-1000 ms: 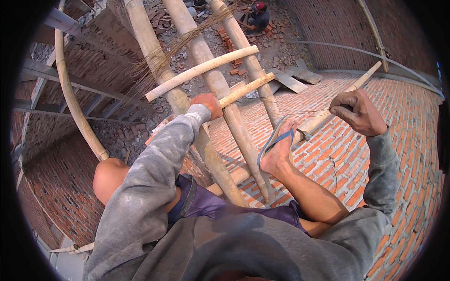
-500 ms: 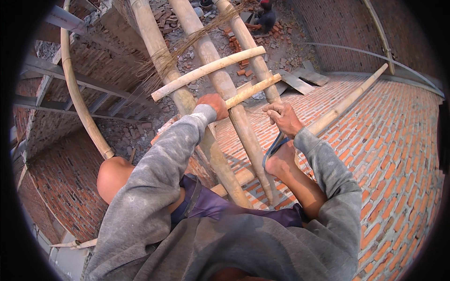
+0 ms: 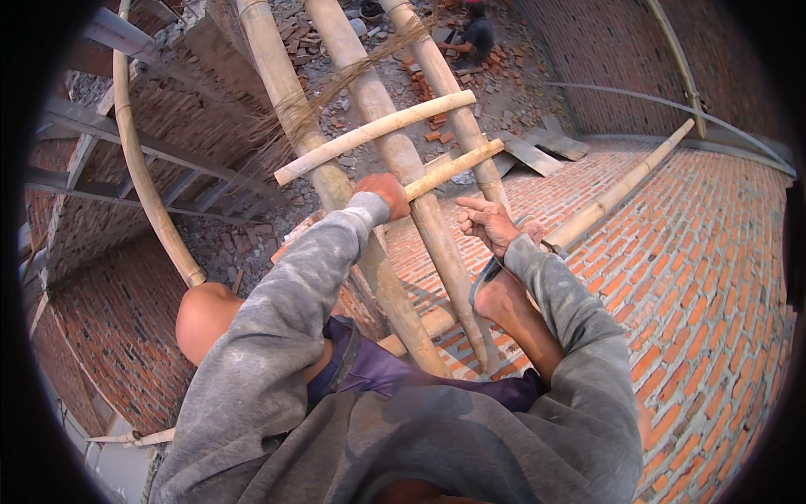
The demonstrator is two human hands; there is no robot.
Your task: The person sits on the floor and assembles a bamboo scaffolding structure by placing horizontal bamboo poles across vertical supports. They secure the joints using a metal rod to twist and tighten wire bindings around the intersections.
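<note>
My left hand [image 3: 384, 196] is closed around the left end of a short bamboo piece [image 3: 457, 169], which lies slantwise across the middle long bamboo pole [image 3: 434, 228] and the right one [image 3: 460, 116]. To the right, my right hand [image 3: 487, 225] is held in the air near the right pole, its index finger stretched out and the others loosely bent. I see nothing in it. Another short bamboo piece [image 3: 378, 132] crosses the three long poles farther ahead. The left long pole [image 3: 273, 63] passes beneath my left wrist.
Dry fibre strands [image 3: 357, 63] drape over the poles. Far below, a person [image 3: 477, 38] crouches by loose bricks [image 3: 437, 126] on rubble. A brick wall [image 3: 697, 252] fills the right side, with a bamboo pole [image 3: 617, 191] along it. My sandalled foot [image 3: 497, 296] is beneath my right hand.
My right hand has moved slightly left and toward me, its index finger now more stretched out. My left hand keeps its grip on the short bamboo piece.
</note>
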